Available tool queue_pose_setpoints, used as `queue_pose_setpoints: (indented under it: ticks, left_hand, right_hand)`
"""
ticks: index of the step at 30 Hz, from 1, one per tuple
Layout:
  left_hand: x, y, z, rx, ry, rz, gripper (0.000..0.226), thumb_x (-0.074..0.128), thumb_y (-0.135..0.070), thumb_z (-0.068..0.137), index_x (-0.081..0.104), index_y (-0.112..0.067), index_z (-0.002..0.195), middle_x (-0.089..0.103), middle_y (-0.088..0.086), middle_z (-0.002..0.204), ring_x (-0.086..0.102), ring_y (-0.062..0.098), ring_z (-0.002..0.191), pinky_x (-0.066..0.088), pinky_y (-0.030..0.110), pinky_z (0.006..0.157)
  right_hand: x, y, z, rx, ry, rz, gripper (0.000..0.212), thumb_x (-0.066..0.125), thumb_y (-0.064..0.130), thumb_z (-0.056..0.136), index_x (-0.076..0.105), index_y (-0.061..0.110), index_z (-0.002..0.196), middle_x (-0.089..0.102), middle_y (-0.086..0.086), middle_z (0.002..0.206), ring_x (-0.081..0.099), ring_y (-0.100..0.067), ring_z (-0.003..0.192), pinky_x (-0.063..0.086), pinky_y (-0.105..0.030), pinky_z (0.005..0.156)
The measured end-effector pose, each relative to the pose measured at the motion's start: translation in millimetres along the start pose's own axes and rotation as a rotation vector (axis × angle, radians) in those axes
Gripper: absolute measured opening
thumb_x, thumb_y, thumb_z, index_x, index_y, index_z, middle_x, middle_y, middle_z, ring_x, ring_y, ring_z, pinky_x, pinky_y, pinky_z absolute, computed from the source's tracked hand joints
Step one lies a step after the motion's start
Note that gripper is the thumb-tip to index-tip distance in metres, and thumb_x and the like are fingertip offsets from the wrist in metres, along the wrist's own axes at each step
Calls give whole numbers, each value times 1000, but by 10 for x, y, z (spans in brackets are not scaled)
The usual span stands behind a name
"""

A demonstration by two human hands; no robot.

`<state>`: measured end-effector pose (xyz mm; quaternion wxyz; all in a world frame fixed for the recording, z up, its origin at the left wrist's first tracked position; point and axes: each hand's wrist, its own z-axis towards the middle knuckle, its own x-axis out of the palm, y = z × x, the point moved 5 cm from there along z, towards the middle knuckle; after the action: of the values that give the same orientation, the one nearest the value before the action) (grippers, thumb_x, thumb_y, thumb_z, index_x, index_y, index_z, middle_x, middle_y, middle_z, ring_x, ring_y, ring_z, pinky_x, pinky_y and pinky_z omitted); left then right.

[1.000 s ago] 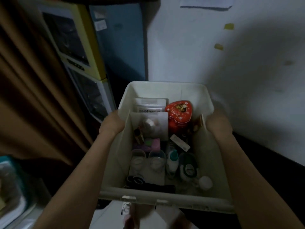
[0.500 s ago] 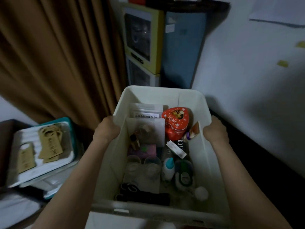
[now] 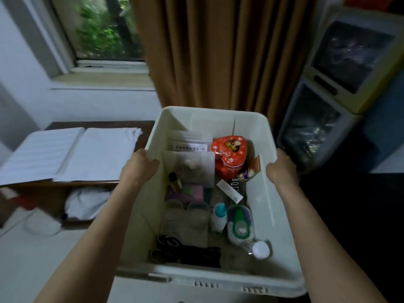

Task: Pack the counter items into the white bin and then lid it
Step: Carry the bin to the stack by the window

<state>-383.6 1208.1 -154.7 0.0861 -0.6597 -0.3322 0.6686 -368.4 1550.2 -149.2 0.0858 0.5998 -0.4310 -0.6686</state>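
Observation:
I hold the white bin [image 3: 209,115] in front of me, lifted off any surface. My left hand [image 3: 138,169] grips its left rim and my right hand [image 3: 282,170] grips its right rim. Inside lie a red heart-shaped tin [image 3: 229,155], white pouches [image 3: 190,141], black scissors [image 3: 185,251], two clear cups [image 3: 188,213], a small white bottle with a blue tip [image 3: 218,217], a clear case with a green piece [image 3: 239,224] and a round white cap [image 3: 260,250]. No lid is in view.
A brown curtain [image 3: 218,51] hangs behind the bin, with a window [image 3: 102,29] to its left. At the left is a dark wooden table with folded white cloths [image 3: 72,154]. Stacked yellow-framed cabinets [image 3: 341,84] stand at the right.
The view has swung left with the bin: the wall and cabinets slid to the right, and the curtain, window and cloth-covered table came into sight. Both hands kept their grip on the rims.

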Motion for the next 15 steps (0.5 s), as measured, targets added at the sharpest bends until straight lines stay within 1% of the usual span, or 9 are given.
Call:
queue_pose_setpoints:
  ticks: [2,5,7,10,12,13,15]
  left_hand:
    - [-305,394,123,-69,-47,19,35,51,-26,87,52,-7,116,59,17,117,56,37,105,44,36,79]
    - [-752,883,274,-155,-110,42,36,51,-29,86,52,-9,116,59,15,115,57,36,103,47,38,81]
    - [-1019,1155,335,-206,-148,42,33,50,-29,85,52,-10,111,59,13,107,57,35,97,49,39,82]
    - [-1341,1517,401,-269,-190,23,23,49,-26,85,50,-11,102,56,8,95,54,29,85,46,36,73]
    - [-1503,1726,440,-314,-218,-19,21,49,-22,84,53,-9,100,59,10,92,56,29,84,47,36,70]
    - [-1576,1811,459,-330,-231,-38,22,49,-21,83,55,-8,101,60,11,92,58,31,86,49,38,72]
    - [-1696,1958,517,-347,-254,-74,24,50,-21,83,59,-8,101,61,13,93,59,32,90,53,42,82]
  right_hand:
    - [398,344,-85,-35,41,-7,38,47,18,91,50,15,129,58,-15,127,56,-38,113,49,-43,94]
    - [951,807,-207,-89,112,7,39,46,17,92,50,13,130,57,-16,128,55,-39,115,49,-45,96]
    - [1248,1076,-294,-123,160,19,39,45,15,92,49,13,131,56,-15,130,54,-38,116,48,-44,97]
    - [1614,1449,-414,-174,235,64,39,45,16,93,49,13,131,56,-15,130,54,-38,116,48,-45,97]
    - [1793,1676,-477,-213,272,90,37,45,15,92,50,12,129,57,-15,129,55,-38,115,48,-44,97]
    - [1862,1779,-499,-237,280,109,36,46,14,91,52,11,127,58,-14,127,55,-37,114,49,-44,97]
    - [1999,1973,-510,-283,292,128,37,48,16,88,54,8,123,59,-15,125,57,-36,112,49,-45,96]
